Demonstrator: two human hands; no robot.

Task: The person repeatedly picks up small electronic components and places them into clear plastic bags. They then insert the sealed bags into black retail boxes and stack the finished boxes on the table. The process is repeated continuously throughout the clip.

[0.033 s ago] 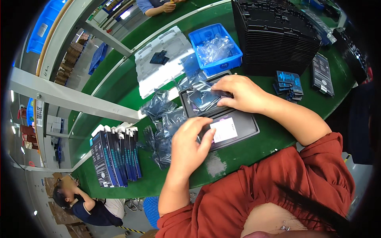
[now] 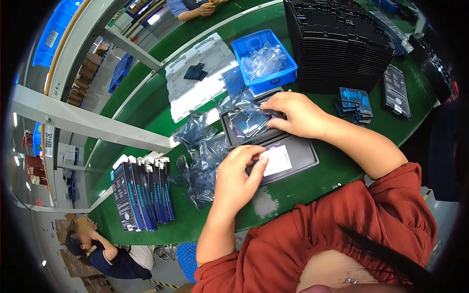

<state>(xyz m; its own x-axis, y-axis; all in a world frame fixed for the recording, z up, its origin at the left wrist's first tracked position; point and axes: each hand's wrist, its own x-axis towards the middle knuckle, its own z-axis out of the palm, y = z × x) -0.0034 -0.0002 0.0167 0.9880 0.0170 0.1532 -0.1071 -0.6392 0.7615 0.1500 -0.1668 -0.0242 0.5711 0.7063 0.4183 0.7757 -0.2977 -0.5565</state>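
Note:
Two black trays lie before me, one behind the other. In the far tray (image 2: 233, 143) is a shiny, see-through plastic bag (image 2: 250, 126) with a dark flat item inside. My right hand (image 2: 297, 113) comes over the tray's right side, thumb and fingers closed on the bag's right end. The near tray (image 2: 307, 155) holds a white printed card (image 2: 278, 161) with a purple part at its top. My left hand (image 2: 238, 176) reaches in from the left, its thumb and bent fingertips closed at the card's left edge, which they partly cover.
Crumpled plastic bags (image 2: 198, 134) lie to the left, beyond a row of dark blue boxes (image 2: 141, 195). A blue bin (image 2: 288, 78) of clear bags stands behind, near stacked black trays (image 2: 337, 58). Blue-black cards (image 2: 355, 103) lie right; a white moulded tray (image 2: 178, 93) lies far left.
My left hand has shifted slightly right, its thumb and fingertips drawing together over the white card's left edge. The bag in the far tray has shifted a little under my right hand.

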